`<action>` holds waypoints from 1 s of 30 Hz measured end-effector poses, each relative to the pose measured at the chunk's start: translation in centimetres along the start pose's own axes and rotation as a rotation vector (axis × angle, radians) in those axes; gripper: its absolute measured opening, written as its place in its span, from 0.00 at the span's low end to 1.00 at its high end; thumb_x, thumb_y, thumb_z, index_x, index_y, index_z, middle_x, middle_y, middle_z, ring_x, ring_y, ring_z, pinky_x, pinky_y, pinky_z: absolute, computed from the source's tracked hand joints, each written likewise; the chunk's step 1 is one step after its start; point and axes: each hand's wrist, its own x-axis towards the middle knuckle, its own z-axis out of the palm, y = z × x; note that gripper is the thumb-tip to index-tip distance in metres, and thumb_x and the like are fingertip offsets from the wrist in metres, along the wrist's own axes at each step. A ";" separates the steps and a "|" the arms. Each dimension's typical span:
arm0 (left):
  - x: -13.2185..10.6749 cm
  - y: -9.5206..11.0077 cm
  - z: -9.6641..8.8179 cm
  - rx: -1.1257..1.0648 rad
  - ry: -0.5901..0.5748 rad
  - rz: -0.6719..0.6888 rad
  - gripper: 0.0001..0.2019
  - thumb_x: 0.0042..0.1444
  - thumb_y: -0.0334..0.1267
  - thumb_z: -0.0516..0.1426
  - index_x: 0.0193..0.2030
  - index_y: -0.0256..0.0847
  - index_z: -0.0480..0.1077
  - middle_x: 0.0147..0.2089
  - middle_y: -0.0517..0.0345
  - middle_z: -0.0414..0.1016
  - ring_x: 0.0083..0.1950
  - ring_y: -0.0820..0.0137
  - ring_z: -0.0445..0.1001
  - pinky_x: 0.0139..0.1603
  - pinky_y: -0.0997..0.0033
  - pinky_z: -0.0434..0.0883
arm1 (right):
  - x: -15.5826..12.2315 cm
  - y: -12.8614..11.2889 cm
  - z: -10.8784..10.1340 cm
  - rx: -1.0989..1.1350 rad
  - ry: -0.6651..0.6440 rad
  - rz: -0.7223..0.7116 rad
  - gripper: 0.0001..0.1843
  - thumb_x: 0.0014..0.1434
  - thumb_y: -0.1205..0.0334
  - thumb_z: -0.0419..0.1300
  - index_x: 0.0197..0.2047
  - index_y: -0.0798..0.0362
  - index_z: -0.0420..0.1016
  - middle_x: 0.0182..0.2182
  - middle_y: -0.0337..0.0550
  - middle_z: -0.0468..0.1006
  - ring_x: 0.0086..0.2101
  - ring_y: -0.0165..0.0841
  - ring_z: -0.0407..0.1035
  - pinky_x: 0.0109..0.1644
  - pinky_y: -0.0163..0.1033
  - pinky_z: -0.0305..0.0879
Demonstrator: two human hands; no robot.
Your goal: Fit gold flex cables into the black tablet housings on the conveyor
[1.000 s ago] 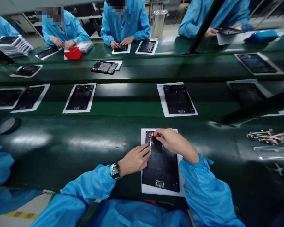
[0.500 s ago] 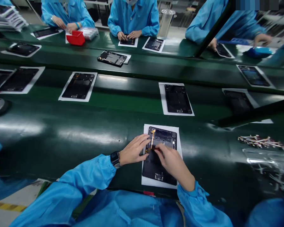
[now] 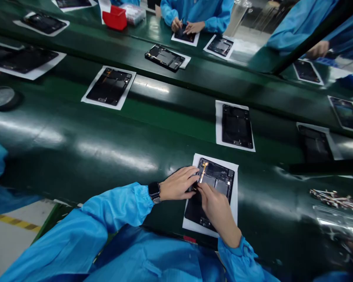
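While left hand's grip (image 3: 194, 185) apart, right hand's grip (image 3: 199, 188) unclear, tablet (image 3: 217, 179) lengthwise fore-and-aft, far end slightly rightward.

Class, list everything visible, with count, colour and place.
Nearest device: one, black, under hands
Other devices: over nine, dark, across worktop
Sheets: several, white, under devices
Worktop: count unclear, green, throughout
Bin: one, red, upper left
Pack: one, transparent, beside bin
Dish: one, grey, left
Cables: uncountable, whitish, right
Tray: one, transparent, beside cables
Posts: two, black, right
People: several, blue clothing, around worktop
Watch: one, black, left wrist
Left hand: one, blue sleeve, device's left edge
Right hand: one, blue sleeve, over device
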 end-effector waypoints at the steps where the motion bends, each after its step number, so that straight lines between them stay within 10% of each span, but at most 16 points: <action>1: 0.0 0.0 0.0 -0.001 0.000 -0.001 0.26 0.58 0.38 0.60 0.60 0.32 0.59 0.66 0.36 0.58 0.71 0.53 0.53 0.68 0.53 0.60 | -0.1 0.1 0.1 0.021 0.025 -0.011 0.12 0.65 0.72 0.46 0.44 0.54 0.69 0.35 0.47 0.78 0.33 0.36 0.75 0.33 0.36 0.65; 30: 0.2 0.0 -0.1 -0.035 -0.015 -0.029 0.28 0.57 0.40 0.62 0.61 0.37 0.58 0.67 0.38 0.58 0.70 0.52 0.56 0.67 0.49 0.61 | -0.3 -0.7 0.1 0.096 0.087 0.014 0.10 0.68 0.68 0.48 0.44 0.55 0.71 0.34 0.49 0.79 0.33 0.36 0.75 0.36 0.38 0.69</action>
